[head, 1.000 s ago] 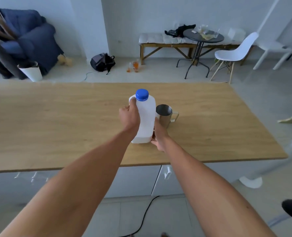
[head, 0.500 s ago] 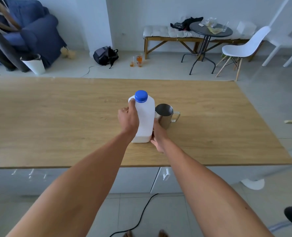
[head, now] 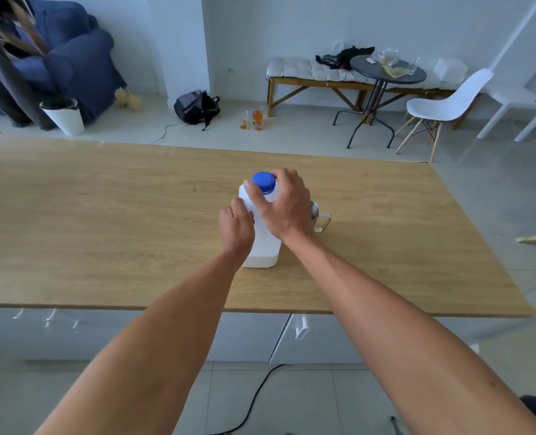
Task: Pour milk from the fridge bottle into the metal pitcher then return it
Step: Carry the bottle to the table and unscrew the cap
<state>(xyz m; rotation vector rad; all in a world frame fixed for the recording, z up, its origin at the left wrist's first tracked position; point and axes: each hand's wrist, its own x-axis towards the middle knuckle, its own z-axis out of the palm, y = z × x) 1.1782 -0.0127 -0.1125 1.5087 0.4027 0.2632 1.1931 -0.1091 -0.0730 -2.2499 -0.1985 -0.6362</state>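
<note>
A white milk bottle [head: 264,246] with a blue cap [head: 263,181] stands upright on the wooden table [head: 103,221]. My left hand [head: 237,226] grips the bottle's left side around its middle. My right hand [head: 287,205] reaches over the top, its fingers curled round the blue cap. The metal pitcher [head: 320,218] stands just right of the bottle; my right hand hides most of it, so only a bit of its rim and its handle show.
The table's near edge runs across the lower view, with white cabinet fronts [head: 323,337] below. Beyond the table are a backpack [head: 197,106], glasses on the floor [head: 255,117], a bench [head: 310,73], a round table [head: 386,73], a white chair [head: 445,105] and a blue sofa [head: 72,58].
My right hand has risen from the bottle's lower right side to the blue cap, now covering most of the pitcher. My left hand stays on the bottle, which has not moved.
</note>
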